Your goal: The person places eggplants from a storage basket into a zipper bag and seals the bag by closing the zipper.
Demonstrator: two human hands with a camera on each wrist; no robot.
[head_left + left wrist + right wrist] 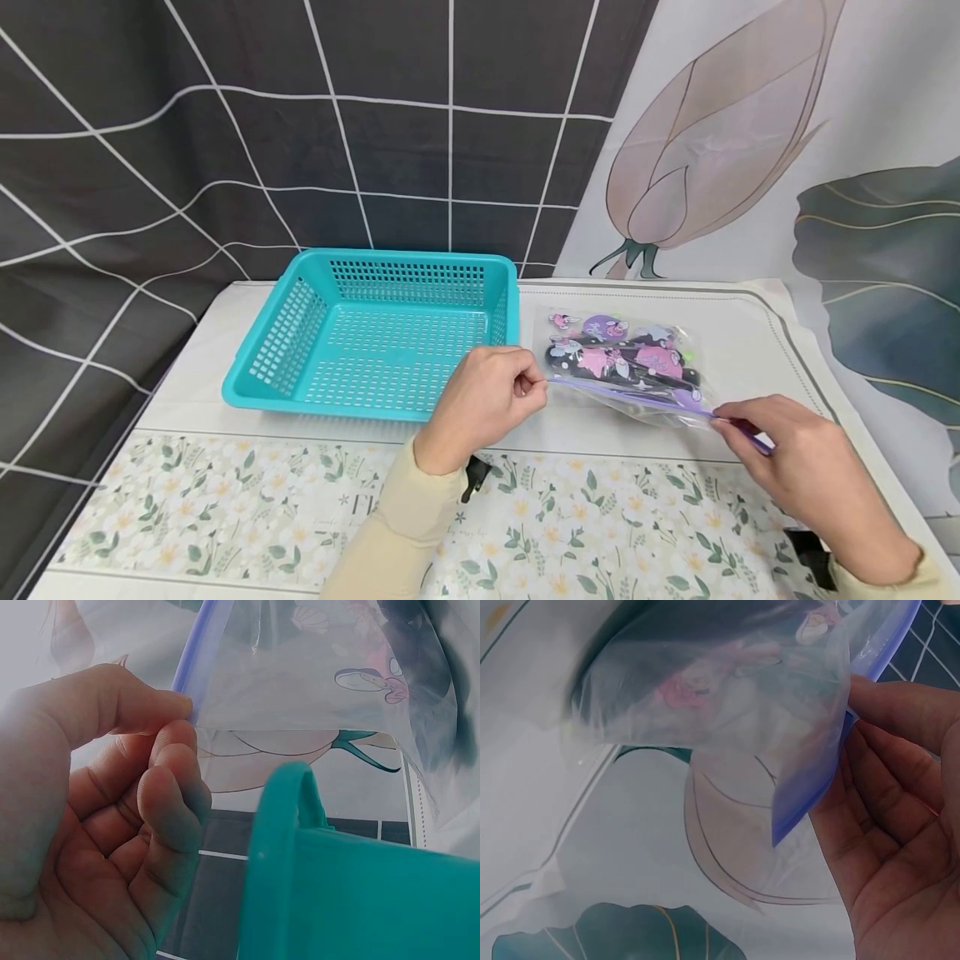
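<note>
A clear zip bag [622,358] printed with pink and purple cartoon figures lies tilted over the table, a dark item showing inside it. Along its near edge runs a purple zip strip [637,393]. At the strip's left end, my left hand [483,400] pinches the bag's corner between thumb and forefinger, also seen close up in the left wrist view. My right hand [798,467] pinches the strip near its right end, and a short purple end sticks out past the fingers in the right wrist view. What the dark item is cannot be made out through the print.
A turquoise plastic basket [375,412] with perforated walls stands left of the bag, its right side close to my left hand. A floral-banded cloth [247,508] covers the table. Behind hang a dark grid-patterned curtain [390,150] and a pale flower-print curtain [712,150].
</note>
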